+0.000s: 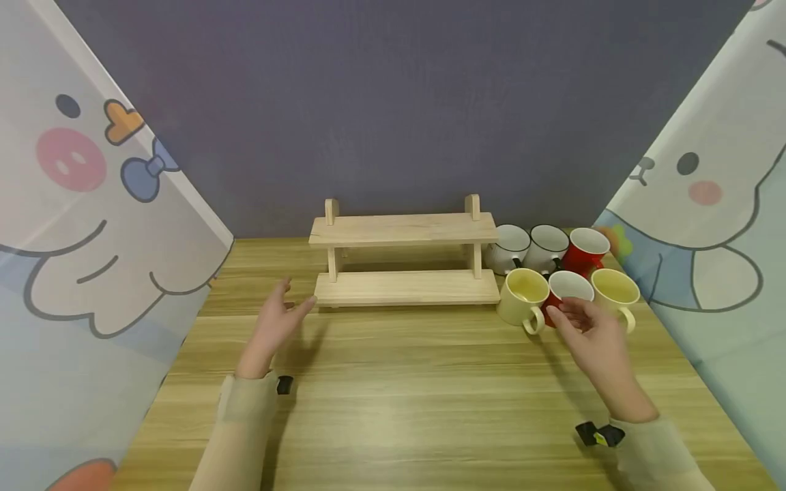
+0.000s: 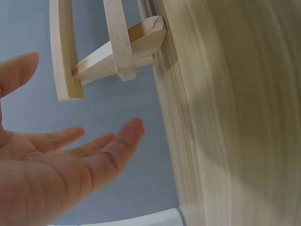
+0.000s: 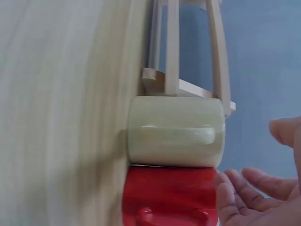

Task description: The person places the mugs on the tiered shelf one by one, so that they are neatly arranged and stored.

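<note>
Mug (image 3: pixel 169 190) near my right grip (image 1: pixel 592 334)

Red, it stands on the worktop (image 1: pixel 381 382) between two yellow mugs (image 1: pixel 516 307). My right grip is empty, moderately wide; I can't tell if it touches. I'd best lift straight up, sparing neighbours. My left grip (image 1: pixel 276 327), wide and empty, is beside the shelf (image 1: pixel 405 290).

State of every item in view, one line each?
Shelf: standing upright
Left white mug: upright
Right white mug: upright
Back red mug: upright
Front red mug: upright
Left yellow mug: upright
Right yellow mug: upright
Left grip: spread, holding nothing
Right grip: at front red mug's rim, contact unclear
</note>
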Demonstrator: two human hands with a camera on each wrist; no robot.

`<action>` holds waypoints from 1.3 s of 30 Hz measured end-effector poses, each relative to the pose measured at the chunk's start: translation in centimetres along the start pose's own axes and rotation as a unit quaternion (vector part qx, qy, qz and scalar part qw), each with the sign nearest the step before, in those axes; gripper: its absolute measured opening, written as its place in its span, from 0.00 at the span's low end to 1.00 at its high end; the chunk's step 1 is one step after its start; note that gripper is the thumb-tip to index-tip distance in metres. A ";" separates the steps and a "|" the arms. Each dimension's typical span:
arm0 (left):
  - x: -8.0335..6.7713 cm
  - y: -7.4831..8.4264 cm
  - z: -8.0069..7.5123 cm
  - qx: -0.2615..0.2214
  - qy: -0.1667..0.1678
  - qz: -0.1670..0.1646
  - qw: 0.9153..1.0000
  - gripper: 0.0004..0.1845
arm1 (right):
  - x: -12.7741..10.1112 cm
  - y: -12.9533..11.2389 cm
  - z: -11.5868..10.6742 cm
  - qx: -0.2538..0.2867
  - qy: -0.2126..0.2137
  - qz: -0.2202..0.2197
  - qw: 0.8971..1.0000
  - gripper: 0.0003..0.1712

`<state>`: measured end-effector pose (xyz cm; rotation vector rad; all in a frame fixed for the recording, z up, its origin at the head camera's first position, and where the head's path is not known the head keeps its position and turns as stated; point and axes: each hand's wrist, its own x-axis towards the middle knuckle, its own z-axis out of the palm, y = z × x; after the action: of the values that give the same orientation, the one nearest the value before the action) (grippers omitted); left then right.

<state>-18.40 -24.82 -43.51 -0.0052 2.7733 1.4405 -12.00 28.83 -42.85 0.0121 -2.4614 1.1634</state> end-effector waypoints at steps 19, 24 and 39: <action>4.2 -1.8 1.8 -0.156 -0.057 -0.089 0.982 0.47 | 0.9 1.9 2.0 -0.028 -0.110 0.042 0.993 0.24; 4.5 -1.9 2.2 -0.163 -0.071 -0.091 0.980 0.45 | 1.1 2.0 2.3 -0.022 -0.133 0.058 0.989 0.24; 5.5 -1.5 3.1 -0.208 -0.077 -0.098 0.970 0.39 | 1.6 3.0 2.6 0.053 -0.182 0.069 0.979 0.25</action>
<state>-23.82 -23.09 -46.61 -0.1593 2.2331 1.8421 -14.96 29.17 -45.93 0.0960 -2.7479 1.4623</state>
